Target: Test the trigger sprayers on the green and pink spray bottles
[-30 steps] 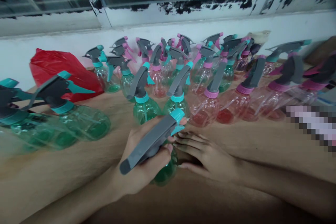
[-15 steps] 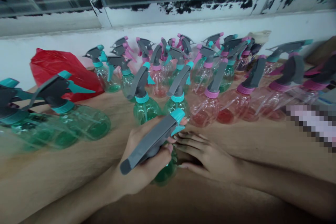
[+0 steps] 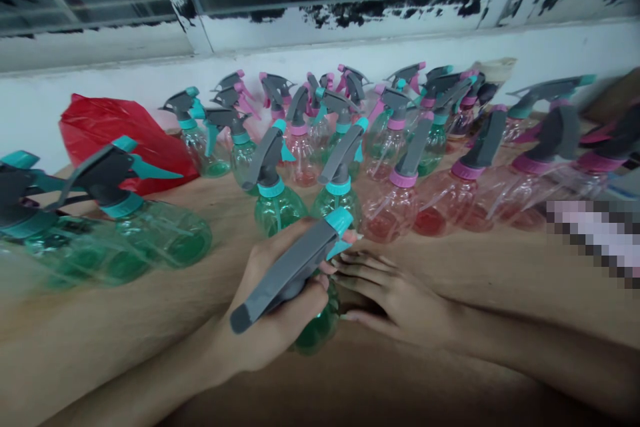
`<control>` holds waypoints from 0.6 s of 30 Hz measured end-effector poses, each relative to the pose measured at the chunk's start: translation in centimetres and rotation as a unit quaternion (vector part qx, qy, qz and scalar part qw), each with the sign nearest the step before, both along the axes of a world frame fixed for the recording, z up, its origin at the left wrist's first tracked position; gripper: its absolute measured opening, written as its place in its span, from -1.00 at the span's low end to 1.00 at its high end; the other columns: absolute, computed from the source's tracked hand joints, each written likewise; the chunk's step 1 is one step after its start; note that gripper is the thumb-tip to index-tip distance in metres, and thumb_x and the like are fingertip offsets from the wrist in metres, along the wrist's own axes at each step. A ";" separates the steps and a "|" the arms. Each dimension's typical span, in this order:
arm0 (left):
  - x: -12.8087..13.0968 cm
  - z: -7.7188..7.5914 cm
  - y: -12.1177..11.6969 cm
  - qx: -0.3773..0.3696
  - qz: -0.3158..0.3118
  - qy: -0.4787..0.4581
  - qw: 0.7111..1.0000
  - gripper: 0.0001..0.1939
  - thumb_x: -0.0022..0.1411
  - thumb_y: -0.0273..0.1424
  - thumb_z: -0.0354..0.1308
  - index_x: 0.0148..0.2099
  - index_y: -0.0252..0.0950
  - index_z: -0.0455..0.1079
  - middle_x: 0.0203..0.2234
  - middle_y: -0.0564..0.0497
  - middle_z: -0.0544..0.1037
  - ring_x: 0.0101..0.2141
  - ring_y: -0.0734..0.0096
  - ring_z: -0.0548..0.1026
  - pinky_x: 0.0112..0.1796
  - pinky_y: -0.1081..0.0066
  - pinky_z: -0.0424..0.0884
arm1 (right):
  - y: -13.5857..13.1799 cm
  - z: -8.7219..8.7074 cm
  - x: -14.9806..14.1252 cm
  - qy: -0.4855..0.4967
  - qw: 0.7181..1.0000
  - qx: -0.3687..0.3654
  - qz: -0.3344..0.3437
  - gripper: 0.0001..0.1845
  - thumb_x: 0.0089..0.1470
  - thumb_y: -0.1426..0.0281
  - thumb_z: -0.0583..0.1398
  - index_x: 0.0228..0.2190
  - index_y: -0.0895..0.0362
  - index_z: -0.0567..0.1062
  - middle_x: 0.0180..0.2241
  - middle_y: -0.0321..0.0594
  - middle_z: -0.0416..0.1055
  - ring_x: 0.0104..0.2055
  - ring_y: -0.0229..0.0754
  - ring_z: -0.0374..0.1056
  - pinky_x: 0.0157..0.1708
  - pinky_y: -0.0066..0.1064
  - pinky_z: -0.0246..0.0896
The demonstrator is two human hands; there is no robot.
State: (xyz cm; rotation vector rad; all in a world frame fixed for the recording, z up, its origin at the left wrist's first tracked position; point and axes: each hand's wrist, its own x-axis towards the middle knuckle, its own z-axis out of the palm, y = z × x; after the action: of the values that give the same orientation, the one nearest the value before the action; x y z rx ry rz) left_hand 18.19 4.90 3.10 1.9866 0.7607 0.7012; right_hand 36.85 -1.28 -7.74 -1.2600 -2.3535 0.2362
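Note:
A green spray bottle (image 3: 320, 332) with a grey and turquoise trigger head stands on the table in front of me. My left hand (image 3: 270, 307) is wrapped round its neck just under the head, with fingertips showing near the trigger. To the right of the bottle, my right hand (image 3: 400, 297) has its fingers stretched towards it, the tips at or very near its side; I cannot tell whether they touch. Just beyond my hands stand two more green spray bottles (image 3: 280, 210) and a pink spray bottle (image 3: 387, 217).
Several green bottles (image 3: 170, 233) stand at the left, with a red plastic bag (image 3: 120, 130) behind them. More pink bottles (image 3: 445, 203) line the right side. Mixed spray bottles crowd the back of the wooden table (image 3: 470, 267), below a white wall (image 3: 250, 57). A blurred patch (image 3: 600, 233) lies at the right.
Almost nothing differs. My left hand and the bottle stay in place with at most a tiny shift, and my right hand holds its position.

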 end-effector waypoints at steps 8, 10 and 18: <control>0.0 -0.3 0.2 0.045 -0.007 -0.041 0.998 -0.64 -0.06 -0.53 0.00 -0.19 -0.14 0.42 -0.27 0.08 0.54 -0.29 0.30 0.49 -0.25 0.37 0.41 | 0.1 0.0 0.0 -0.002 1.000 -0.010 0.001 -0.42 0.13 0.17 0.08 0.14 0.13 0.18 0.10 -0.16 0.27 0.21 -0.11 0.03 0.16 -0.13 -0.01; -0.1 -0.4 0.2 0.056 -0.004 -0.036 0.998 -0.68 -0.02 -0.52 0.00 -0.21 -0.14 0.41 -0.29 0.09 0.53 -0.33 0.32 0.49 -0.28 0.36 0.40 | 0.1 -0.1 0.0 -0.005 1.000 -0.011 0.001 -0.42 0.14 0.16 0.08 0.13 0.14 0.19 0.10 -0.17 0.27 0.21 -0.12 0.02 0.17 -0.14 -0.02; -0.1 -0.1 -0.1 0.025 0.013 -0.023 0.999 -0.79 -0.03 -0.51 0.01 -0.31 -0.17 0.35 -0.39 0.08 0.53 -0.35 0.32 0.49 -0.27 0.38 0.41 | 0.0 0.0 0.0 -0.003 1.000 -0.006 0.000 -0.47 0.15 0.16 0.06 0.09 0.15 0.26 0.11 -0.18 0.26 0.20 -0.12 0.05 0.18 -0.15 -0.03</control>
State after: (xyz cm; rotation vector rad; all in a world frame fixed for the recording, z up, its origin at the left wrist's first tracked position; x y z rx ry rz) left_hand 18.08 4.80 3.04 2.0019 0.7499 0.7848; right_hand 36.87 -1.24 -7.71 -1.2666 -2.3609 0.2469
